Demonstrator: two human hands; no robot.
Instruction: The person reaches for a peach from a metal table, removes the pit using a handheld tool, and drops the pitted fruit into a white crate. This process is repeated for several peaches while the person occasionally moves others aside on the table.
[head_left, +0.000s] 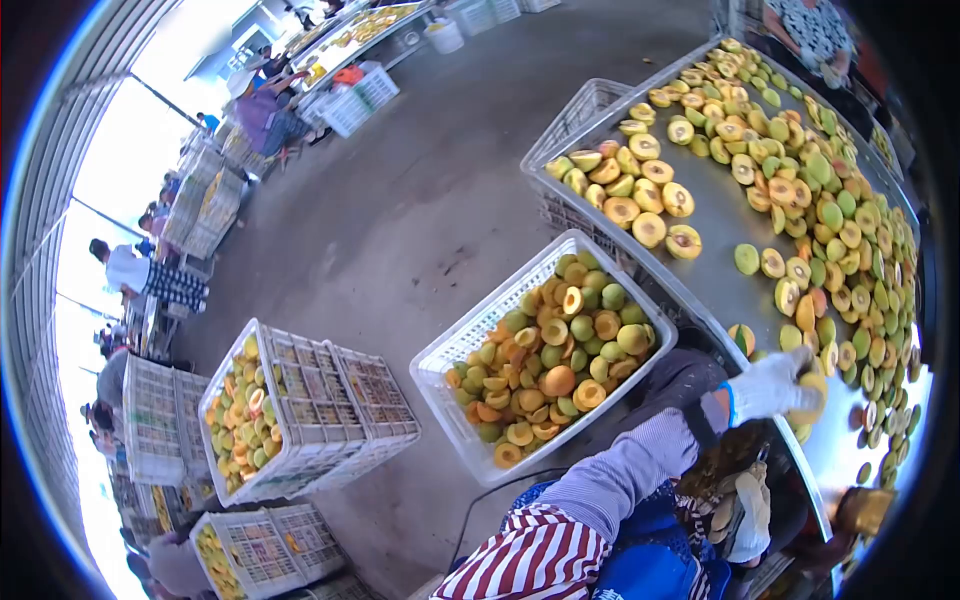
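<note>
My left hand, in a white glove, reaches over the near edge of the metal table. Its fingers are closed round a yellow-green fruit. Halved fruits lie spread over the table, many with the cut face up and some with a brown stone. Lower down, beside the blue apron, is my right hand in a pale glove, below the table edge; its fingers and anything in them are too unclear to make out. A white basket full of fruit halves stands on the floor beside the table.
Stacked crates of fruit stand left of the basket, with more crates below them. An empty-looking crate is beside the table's far corner. A person is across the table. Other people work at the far left.
</note>
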